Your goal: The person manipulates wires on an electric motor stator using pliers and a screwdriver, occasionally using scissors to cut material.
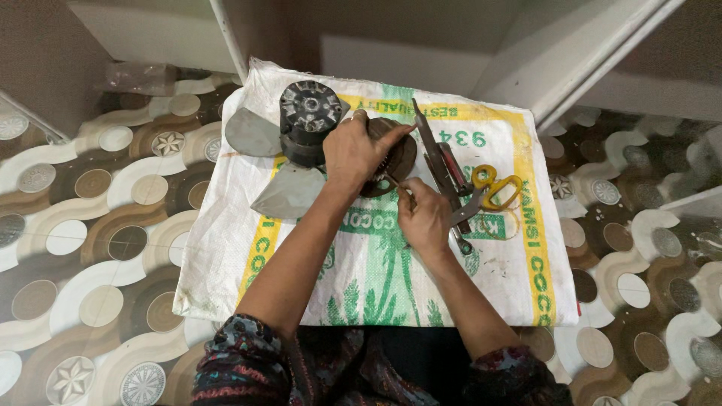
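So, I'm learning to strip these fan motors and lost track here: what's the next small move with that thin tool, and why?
Probably ease the thin tool a little deeper along the winding. The right hand has its tip at the edge of the round motor part, and the left hand is pressed on top, bracing it. The tip itself is too small to see clearly.

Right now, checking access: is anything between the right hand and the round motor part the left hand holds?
Nothing visible. The right hand sits just beside the round motor part, which the left hand grips from above; the pliers lie off to the right.
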